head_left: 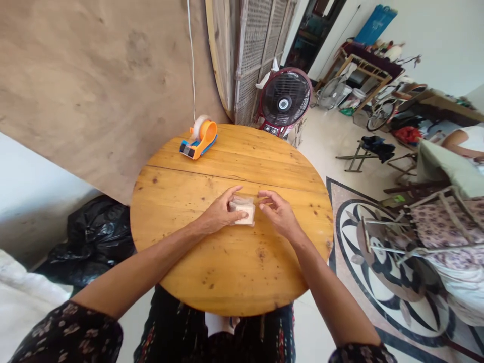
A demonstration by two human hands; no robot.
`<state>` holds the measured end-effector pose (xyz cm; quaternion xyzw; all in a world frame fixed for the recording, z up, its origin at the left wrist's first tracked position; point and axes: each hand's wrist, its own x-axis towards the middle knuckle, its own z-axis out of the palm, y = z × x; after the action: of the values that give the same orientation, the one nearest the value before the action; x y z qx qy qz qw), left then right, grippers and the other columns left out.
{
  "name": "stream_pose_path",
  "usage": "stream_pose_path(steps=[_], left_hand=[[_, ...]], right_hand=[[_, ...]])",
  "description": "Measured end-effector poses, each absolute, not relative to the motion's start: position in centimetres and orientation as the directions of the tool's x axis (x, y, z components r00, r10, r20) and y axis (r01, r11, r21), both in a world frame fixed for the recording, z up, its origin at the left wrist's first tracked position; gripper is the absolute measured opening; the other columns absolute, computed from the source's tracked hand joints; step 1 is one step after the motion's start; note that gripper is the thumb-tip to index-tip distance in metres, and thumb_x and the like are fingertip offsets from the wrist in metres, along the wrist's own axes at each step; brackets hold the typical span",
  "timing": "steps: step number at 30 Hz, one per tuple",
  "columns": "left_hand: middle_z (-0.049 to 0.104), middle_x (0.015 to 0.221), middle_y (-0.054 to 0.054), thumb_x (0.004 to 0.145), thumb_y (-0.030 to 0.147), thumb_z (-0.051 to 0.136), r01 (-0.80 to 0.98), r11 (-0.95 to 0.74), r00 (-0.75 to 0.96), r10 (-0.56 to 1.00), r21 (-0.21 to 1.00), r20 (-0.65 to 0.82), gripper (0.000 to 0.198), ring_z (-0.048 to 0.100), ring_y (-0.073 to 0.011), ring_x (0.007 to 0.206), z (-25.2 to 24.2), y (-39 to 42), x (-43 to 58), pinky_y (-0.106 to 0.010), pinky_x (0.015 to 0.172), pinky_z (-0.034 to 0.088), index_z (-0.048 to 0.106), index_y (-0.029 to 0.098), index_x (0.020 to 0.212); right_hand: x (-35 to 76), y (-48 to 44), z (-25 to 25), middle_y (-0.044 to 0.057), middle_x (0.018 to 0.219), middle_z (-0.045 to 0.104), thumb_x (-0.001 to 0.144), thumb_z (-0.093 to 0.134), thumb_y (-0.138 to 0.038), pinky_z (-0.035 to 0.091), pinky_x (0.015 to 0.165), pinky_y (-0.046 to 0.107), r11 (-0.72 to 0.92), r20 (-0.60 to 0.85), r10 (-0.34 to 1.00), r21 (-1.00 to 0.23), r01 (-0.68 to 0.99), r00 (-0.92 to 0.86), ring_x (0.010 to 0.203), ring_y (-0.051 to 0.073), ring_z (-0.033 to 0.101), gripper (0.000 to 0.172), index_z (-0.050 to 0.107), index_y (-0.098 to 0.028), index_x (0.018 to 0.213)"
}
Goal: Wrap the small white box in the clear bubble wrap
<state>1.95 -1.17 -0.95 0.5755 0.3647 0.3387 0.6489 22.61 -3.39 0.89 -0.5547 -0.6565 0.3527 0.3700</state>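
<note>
A small pale block in clear plastic wrapping (247, 213) is on the round wooden table (227, 272), near its middle. I cannot tell what the block is. My left hand (226, 207) grips its left side, the thumb pressed over the front face. To the right, my right hand (279, 212) is a little apart from the package, its fingers loosely curved and separated, with nothing visible in them. An orange and blue tape dispenser (202, 138) with a roll of clear tape stands at the table's far left edge.
A dark red fan (285, 101) stands just beyond the table. Black plastic bags (100, 237) lie left of it, beside a leaning wooden board (113, 75). At the right are a folding stool (357, 156), a chair with flowered cloth (438, 222) and another person's arm (456, 142).
</note>
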Motion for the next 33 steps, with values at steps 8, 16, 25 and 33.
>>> stream_pose_path(steps=[8,16,25,33], left_hand=[[0.060,0.117,-0.011,0.069,0.034,0.070,-0.002,0.075,0.513,0.856,0.997,-0.063,0.086,0.062,-0.0194,0.094,-1.1,-0.9,1.8,-0.029,0.078,0.049,0.029,0.016,0.143],[0.062,0.111,-0.009,0.072,0.036,0.069,0.078,0.044,0.512,0.856,0.996,-0.078,0.085,0.062,-0.0180,0.089,-1.0,-0.6,1.7,-0.027,0.075,0.048,0.028,0.017,0.145],[0.061,0.113,-0.007,0.073,0.038,0.068,0.138,0.011,0.493,0.866,0.990,-0.078,0.084,0.060,-0.0197,0.095,-1.2,-0.6,1.9,-0.029,0.082,0.047,0.030,0.018,0.145],[0.062,0.106,-0.005,0.073,0.040,0.067,0.187,-0.038,0.472,0.880,0.982,-0.055,0.081,0.059,-0.0170,0.085,-1.0,-0.6,2.2,-0.025,0.073,0.046,0.033,0.019,0.144]], right_hand=[[22.0,-0.9,1.5,0.008,0.114,0.063,0.077,0.060,-0.021,0.049,0.088,0.039,0.271,0.115,0.938,-0.832,0.485,-0.328,0.098,0.019,0.061,0.039,0.058,-0.023,0.116],[21.7,0.7,1.0,0.003,0.087,0.068,0.082,0.060,-0.030,0.049,0.081,0.033,0.282,0.176,0.949,-0.847,0.450,-0.263,0.083,0.017,0.063,0.015,0.068,-0.021,0.091],[21.9,0.8,1.1,0.001,0.077,0.065,0.083,0.062,-0.035,0.047,0.072,0.029,0.284,0.200,0.951,-0.867,0.411,-0.235,0.074,0.016,0.060,0.016,0.067,-0.020,0.079],[21.4,0.3,1.7,0.002,0.075,0.063,0.087,0.056,-0.038,0.045,0.071,0.029,0.367,0.271,0.927,-0.800,0.475,-0.260,0.073,0.016,0.059,0.023,0.064,-0.020,0.077]])
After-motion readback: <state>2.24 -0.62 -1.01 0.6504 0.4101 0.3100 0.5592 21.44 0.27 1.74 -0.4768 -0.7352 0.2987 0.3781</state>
